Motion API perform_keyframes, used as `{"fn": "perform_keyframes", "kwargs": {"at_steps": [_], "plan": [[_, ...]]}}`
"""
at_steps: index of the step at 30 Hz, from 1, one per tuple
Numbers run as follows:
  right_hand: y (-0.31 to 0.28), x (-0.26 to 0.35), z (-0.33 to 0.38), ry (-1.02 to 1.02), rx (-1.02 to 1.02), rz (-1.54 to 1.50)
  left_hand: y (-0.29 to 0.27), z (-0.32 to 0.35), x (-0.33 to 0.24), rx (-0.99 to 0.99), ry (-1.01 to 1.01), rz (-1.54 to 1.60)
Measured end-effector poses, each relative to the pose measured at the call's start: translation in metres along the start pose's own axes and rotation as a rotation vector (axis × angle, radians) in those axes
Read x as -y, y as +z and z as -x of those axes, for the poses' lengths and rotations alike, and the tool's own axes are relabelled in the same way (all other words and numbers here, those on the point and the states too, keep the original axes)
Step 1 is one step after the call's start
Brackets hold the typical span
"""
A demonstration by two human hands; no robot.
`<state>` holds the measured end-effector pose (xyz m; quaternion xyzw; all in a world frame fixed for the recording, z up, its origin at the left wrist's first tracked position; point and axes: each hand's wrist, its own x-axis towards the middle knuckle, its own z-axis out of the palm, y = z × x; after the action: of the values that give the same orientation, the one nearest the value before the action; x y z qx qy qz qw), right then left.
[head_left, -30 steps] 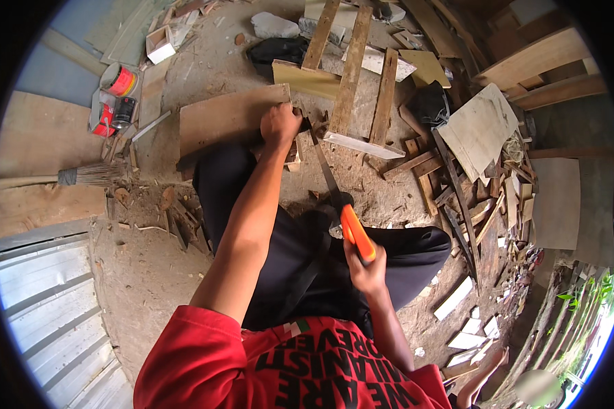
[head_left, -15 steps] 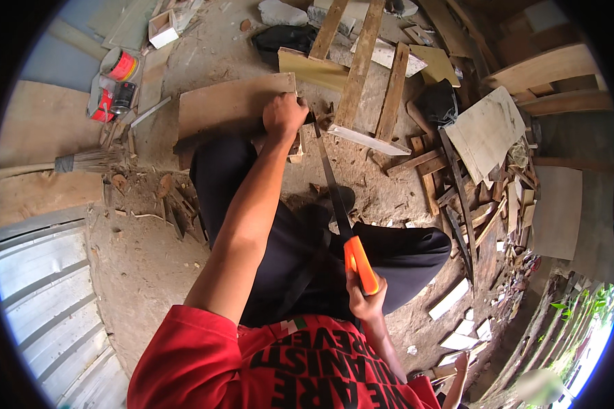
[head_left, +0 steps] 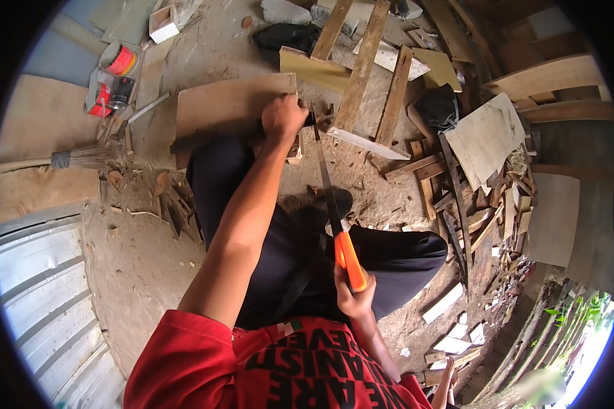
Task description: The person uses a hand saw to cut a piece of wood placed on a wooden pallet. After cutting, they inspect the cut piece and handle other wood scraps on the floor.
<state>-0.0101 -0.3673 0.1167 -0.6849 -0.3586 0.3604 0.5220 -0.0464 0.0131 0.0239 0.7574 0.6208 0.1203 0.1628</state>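
Note:
My right hand [head_left: 355,294] grips the orange handle of a hand saw [head_left: 348,259]. Its dark blade [head_left: 324,176] runs up to the right edge of a flat brown board [head_left: 225,108]. My left hand [head_left: 284,116] presses down on that board's right end, just left of the blade. A small wood block [head_left: 295,151] sits under the board's edge by my hand. My knee in dark trousers [head_left: 215,167] rests against the board's near side. The blade's tip is hidden behind my left hand.
Long planks [head_left: 361,61] and a yellow board [head_left: 317,69] lie beyond the saw. A heap of wood offcuts [head_left: 484,204] fills the right side. At the left lie a broom [head_left: 82,158], a red tape roll [head_left: 119,60] and corrugated metal sheet [head_left: 34,286].
The saw has been drawn back toward me along the cut, my right hand moving lower and nearer my body. The left hand stays on the board.

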Motion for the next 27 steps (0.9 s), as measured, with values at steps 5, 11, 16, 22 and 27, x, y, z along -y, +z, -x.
{"fn": "perform_keyframes", "kwargs": {"at_steps": [5,11,16,22,27], "plan": [[-0.003,0.01,-0.026,0.033,0.039,-0.027,0.0,0.0,0.0,-0.014,0.034,-0.002],[0.043,-0.003,-0.112,0.141,0.028,-0.283,0.017,-0.011,0.014,-0.026,0.053,-0.014],[0.015,0.006,-0.056,-0.01,0.024,-0.026,0.001,-0.001,0.001,0.005,0.036,0.018],[0.002,0.003,-0.027,0.015,0.001,-0.022,0.001,0.0,-0.001,-0.022,0.04,-0.002],[0.046,0.0,-0.13,0.003,0.01,-0.003,0.02,-0.01,0.015,-0.066,0.054,0.0]]}}
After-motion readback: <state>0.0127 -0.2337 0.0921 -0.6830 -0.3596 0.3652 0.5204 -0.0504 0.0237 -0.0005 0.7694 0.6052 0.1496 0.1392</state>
